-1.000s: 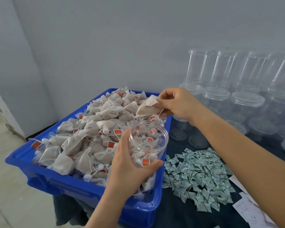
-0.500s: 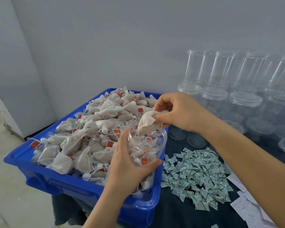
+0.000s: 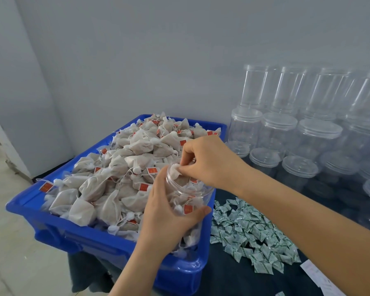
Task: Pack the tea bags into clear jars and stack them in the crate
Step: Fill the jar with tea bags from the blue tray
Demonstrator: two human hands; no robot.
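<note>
While the left hand grips a clear jar over the blue crate's near right corner, right hand pinching a tea bag into its mouth, loose tea bags heaped across the crate, empty lidded jars stacked at the table's far right.

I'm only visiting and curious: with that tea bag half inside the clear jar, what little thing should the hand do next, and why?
Probably let go. The right hand pinches a tea bag already past the rim of the open jar, which the left hand grips over the blue crate. Once released, it should drop onto the bags already inside, freeing the hand for another.
</note>
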